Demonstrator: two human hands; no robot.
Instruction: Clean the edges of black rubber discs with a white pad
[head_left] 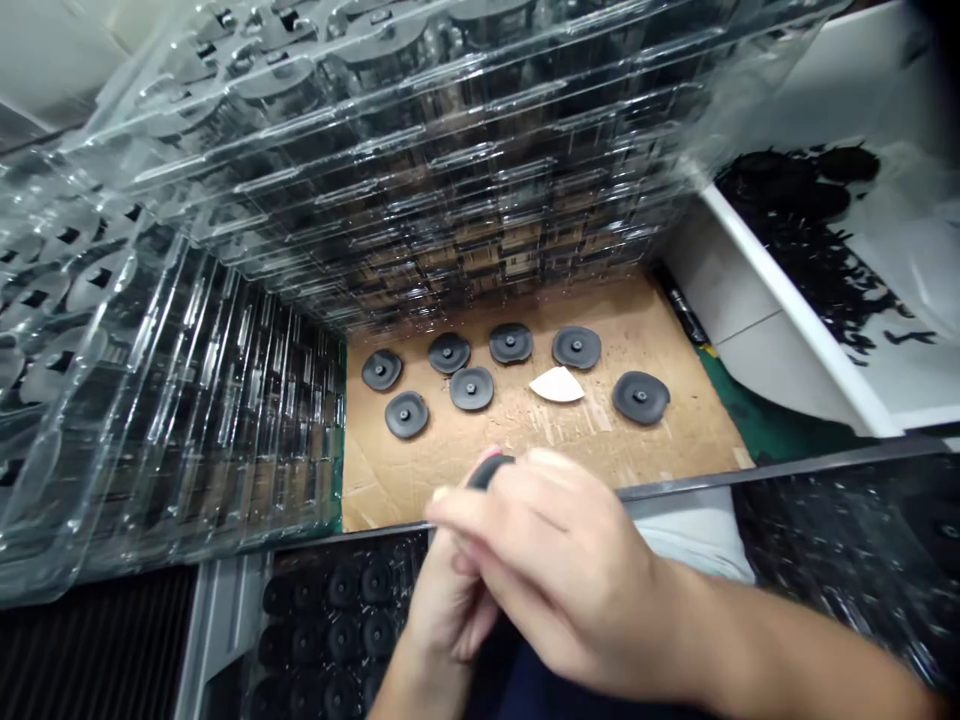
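My right hand [559, 560] lies over my left hand [446, 610] near the front edge of a cardboard sheet [660, 310]. Both are curled and together pinch a small dark disc [491, 470], of which only the top edge shows above the fingers. Motion smears the fingers. Several matching grey round discs [471, 388] lie spread on the cardboard beyond the hands, and one white wedge-shaped piece [557, 385] lies among them.
Tall stacks of clear plastic trays [390, 170] stand behind and to the left [150, 420] of the cardboard. A black tray of round discs [337, 630] sits below at the front. A white bin with black scraps [810, 230] is at the right.
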